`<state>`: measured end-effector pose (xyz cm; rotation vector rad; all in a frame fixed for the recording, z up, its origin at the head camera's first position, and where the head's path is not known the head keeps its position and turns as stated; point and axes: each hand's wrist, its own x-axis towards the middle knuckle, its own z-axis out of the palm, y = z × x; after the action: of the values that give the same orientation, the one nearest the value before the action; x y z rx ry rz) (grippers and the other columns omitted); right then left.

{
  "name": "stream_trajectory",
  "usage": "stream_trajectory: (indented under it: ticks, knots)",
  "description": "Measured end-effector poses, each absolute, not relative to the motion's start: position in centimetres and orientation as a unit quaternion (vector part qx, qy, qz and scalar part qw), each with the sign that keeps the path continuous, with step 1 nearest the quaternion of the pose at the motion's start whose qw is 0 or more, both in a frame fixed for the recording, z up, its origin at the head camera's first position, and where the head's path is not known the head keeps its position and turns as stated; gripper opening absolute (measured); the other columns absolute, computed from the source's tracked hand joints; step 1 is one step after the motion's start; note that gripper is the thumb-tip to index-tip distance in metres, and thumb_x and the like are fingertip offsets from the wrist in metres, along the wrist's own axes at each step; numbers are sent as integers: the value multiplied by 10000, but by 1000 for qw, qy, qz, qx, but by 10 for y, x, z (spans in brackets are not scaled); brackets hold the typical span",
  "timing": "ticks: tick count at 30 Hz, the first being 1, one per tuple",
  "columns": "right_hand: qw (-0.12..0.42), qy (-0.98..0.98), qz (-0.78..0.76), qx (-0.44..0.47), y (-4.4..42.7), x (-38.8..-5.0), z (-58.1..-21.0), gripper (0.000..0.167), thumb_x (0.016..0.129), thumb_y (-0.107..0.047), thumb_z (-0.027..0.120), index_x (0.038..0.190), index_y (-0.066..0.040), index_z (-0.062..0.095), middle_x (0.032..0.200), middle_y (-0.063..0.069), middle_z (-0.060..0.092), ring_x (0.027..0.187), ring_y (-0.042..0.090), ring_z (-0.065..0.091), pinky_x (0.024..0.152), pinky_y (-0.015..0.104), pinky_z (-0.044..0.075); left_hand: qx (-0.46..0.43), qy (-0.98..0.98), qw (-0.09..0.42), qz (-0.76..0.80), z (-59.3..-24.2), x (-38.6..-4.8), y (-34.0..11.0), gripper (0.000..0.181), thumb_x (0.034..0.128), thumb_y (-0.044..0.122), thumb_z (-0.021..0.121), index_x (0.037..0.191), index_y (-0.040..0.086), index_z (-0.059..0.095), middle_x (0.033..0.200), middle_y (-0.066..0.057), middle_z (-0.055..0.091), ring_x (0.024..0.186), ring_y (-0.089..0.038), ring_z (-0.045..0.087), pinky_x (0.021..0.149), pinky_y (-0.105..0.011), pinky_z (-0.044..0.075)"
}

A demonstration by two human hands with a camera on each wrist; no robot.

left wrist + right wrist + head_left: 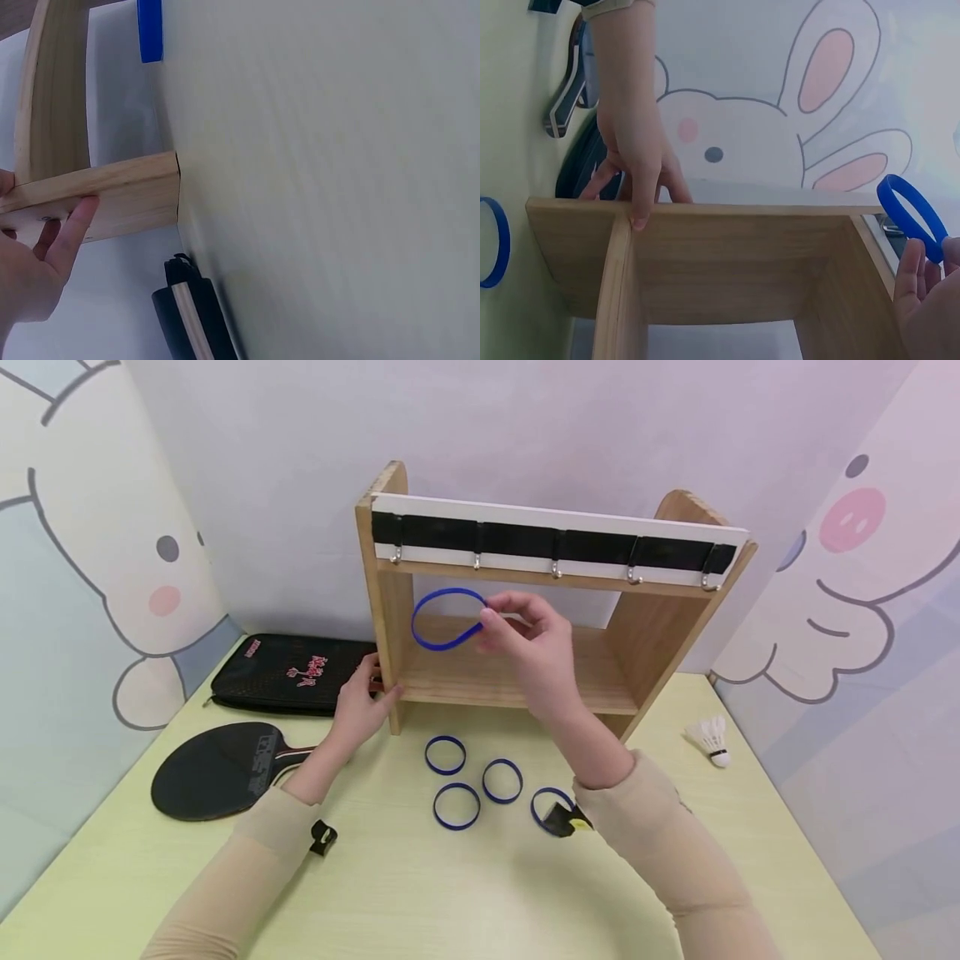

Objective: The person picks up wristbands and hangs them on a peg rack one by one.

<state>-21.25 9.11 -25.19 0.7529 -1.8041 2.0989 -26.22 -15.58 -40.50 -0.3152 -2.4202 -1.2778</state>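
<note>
Blue ring (437, 647) pinched in my R hand (538, 647), L hand (360, 708) gripping wooden rack (450, 675); if pinch slackens ring could drop, & w/o L's hold rack might shift

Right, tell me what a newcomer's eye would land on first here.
Probably the bright blue ring pinched in the right hand, just below the hooks of the wooden rack in the head view. Next, perhaps, the four more blue rings on the table in front of the rack, then the large black paddle on the left.
</note>
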Motion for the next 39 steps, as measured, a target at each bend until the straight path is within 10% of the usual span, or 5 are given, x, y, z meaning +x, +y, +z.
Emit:
stream_trajectory:
  ticks: [39]
  knots:
    - [131, -471, 844, 219, 19, -232, -254, 56, 881, -38, 637, 923, -48, 601, 870, 75, 638, 740, 178, 676, 679, 314, 580, -126, -858, 207, -453, -405, -261, -155, 531, 883, 139, 649, 1353, 64, 413, 1144, -203, 586, 944, -364, 623, 706, -484, 560]
